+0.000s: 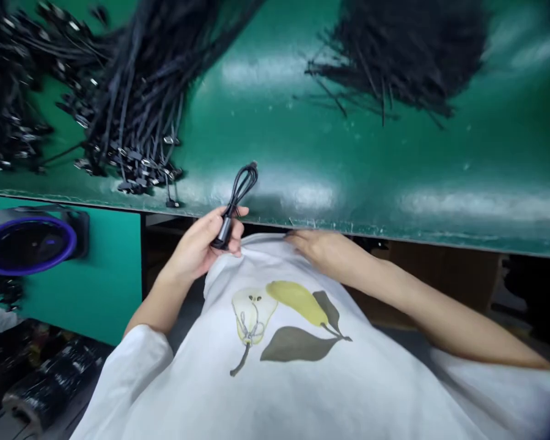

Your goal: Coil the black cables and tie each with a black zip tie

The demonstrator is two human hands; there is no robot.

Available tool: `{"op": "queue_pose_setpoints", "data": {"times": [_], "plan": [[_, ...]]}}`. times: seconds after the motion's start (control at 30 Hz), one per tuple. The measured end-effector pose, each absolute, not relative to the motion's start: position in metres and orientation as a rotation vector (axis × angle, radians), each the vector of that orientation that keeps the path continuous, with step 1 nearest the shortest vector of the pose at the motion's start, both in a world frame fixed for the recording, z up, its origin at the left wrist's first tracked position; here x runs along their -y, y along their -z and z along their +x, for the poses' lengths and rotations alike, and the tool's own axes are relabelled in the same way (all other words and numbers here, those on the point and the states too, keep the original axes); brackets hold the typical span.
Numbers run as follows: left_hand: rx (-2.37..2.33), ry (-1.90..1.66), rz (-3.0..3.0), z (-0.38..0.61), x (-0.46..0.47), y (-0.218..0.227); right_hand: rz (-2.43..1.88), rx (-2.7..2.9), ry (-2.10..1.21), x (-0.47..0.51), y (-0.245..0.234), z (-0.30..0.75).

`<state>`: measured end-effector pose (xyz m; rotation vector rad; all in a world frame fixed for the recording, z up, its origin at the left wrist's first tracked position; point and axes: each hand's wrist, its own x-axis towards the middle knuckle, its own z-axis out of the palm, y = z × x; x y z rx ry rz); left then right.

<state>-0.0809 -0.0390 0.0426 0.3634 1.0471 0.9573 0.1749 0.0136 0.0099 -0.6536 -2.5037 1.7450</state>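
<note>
My left hand is closed around a coiled black cable just in front of the table's front edge. The cable's loops point up and away, and a dark cylindrical connector lies across my fingers. My right hand rests at the hem of the white shirt, against the table edge; its fingertips are hidden, so whether they hold anything does not show. A large bundle of black cables with metal-tipped plugs lies on the table beyond my left hand.
The green table spans the view. At the far right lies a pile of thin black strands. A purple-rimmed round device stands at lower left, above a black-wrapped roll. More cables lie at the left edge.
</note>
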Motion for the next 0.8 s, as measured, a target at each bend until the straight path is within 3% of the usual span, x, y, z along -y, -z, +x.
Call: {"op": "queue_pose_setpoints", "data": {"times": [0.1, 0.2, 0.3, 0.43, 0.6, 0.8], "plan": [[-0.991, -1.011, 0.228, -0.074, 0.031, -0.046, -0.711, 2.368, -1.601, -0.025, -0.02, 0.173], [-0.899, -0.949, 0.114, -0.07, 0.027, -0.046, -0.789, 2.225, -1.072, -0.042, -0.037, 0.159], [-0.783, -0.763, 0.048, -0.067, 0.027, -0.043, -0.637, 2.464, -0.6, -0.06, -0.044, 0.138], [-0.94, -0.87, 0.271, -0.068, 0.031, -0.038, -0.492, 2.833, -0.623, -0.07, -0.035, 0.129], [-1.177, -1.147, 0.735, -0.073, 0.037, -0.03, -0.717, 2.761, -0.794, -0.057, -0.019, 0.135], [-1.428, -1.118, 0.947, -0.055, 0.027, -0.025, -0.926, 2.779, -0.307, -0.038, -0.013, 0.119]]}}
